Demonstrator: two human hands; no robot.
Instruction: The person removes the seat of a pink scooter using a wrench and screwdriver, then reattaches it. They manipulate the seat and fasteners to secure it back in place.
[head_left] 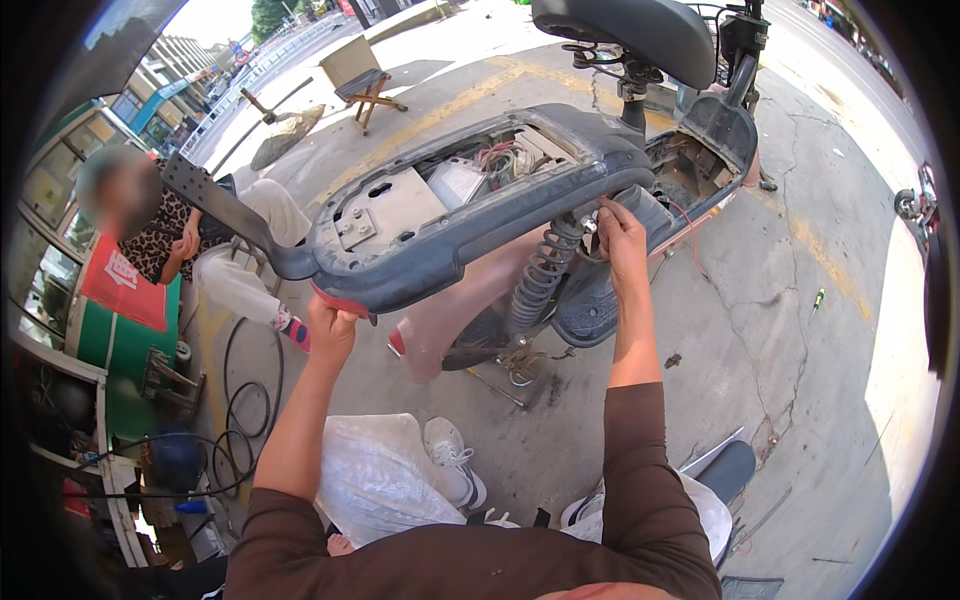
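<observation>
An electric scooter with its dark grey body cover (400,262) stands before me. Its top compartment is uncovered, showing wires (505,158) and a silver box (458,184). My left hand (332,328) grips the cover's rear end from below, at the red tail light (335,300). Beside the upper end of a coil-spring shock absorber (545,275), the fingers of my right hand (622,238) are pinched together under the cover's side. What they hold there is hidden. A pinkish fender (455,300) hangs below the cover.
A seated person (150,225) is at the left, close to the rear bracket (215,205). A black hose (232,430) lies coiled on the ground. Farther off stands a folding stool (365,92). A screwdriver (818,299) lies at the right; the scooter's saddle (640,35) rises at the far side.
</observation>
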